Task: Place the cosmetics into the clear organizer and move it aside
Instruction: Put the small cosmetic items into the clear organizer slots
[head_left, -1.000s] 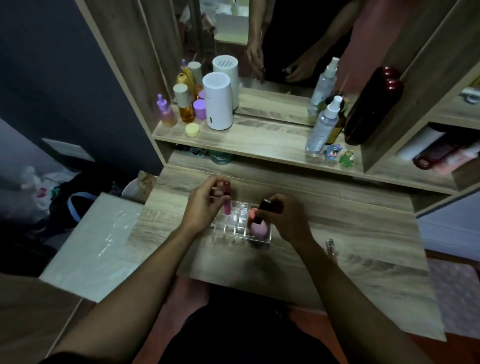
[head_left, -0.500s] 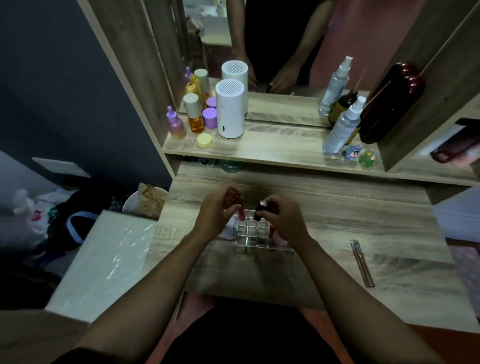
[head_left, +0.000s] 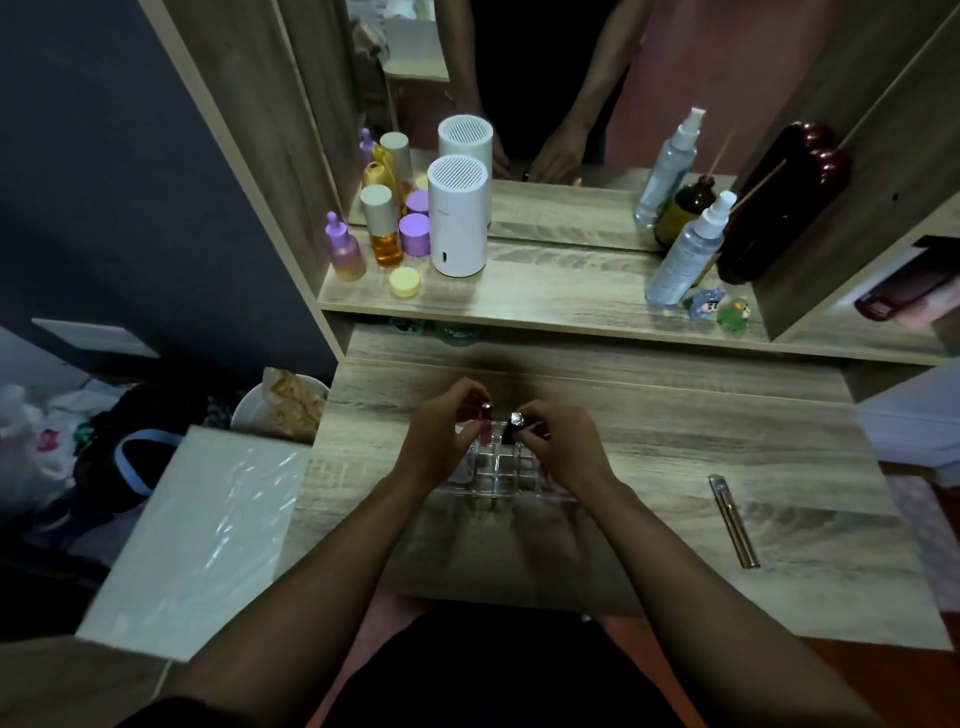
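A clear organizer (head_left: 506, 475) with small square compartments sits on the wooden desk, between my two hands. My left hand (head_left: 441, 439) pinches a pink lip-gloss tube (head_left: 485, 422), held upright over the organizer's back-left cells. My right hand (head_left: 558, 449) grips a black lipstick with a shiny cap (head_left: 515, 423) over the back-middle cells. Whether either tube rests inside a cell is hidden by my fingers. A pale tube (head_left: 467, 462) stands in the organizer under my left hand.
A slim metallic stick (head_left: 733, 519) lies on the desk to the right. The upper shelf holds bottles (head_left: 387, 228), a white cylinder (head_left: 458, 215), a spray bottle (head_left: 685, 252) and two figurines (head_left: 719, 306) before a mirror. A white board (head_left: 202, 530) leans at the desk's left edge.
My head has shifted, so the desk sits more centred. Both hands have drawn closer over the organizer's back, lowering the pink tube and the black lipstick; the pink sponge is hidden now.
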